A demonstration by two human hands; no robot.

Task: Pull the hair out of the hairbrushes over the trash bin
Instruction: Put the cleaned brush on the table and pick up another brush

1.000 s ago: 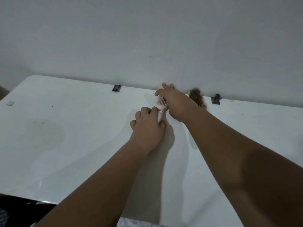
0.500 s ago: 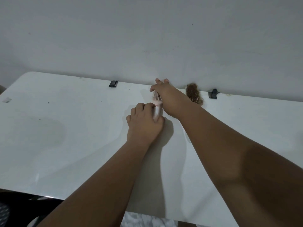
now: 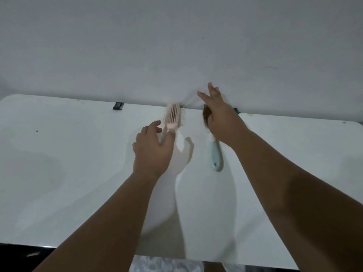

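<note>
Fingers (image 3: 211,89) of left hand (image 3: 153,152) and right hand (image 3: 222,118) are spread and empty over the pink hairbrush (image 3: 172,116) and hair-clogged blue hairbrush (image 3: 216,154) at the far edge of the surface (image 3: 78,173); both look light, with stiff handles best for gripping.

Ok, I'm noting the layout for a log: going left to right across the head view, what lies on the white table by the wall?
black clip → pink hairbrush → blue-handled hairbrush
</note>
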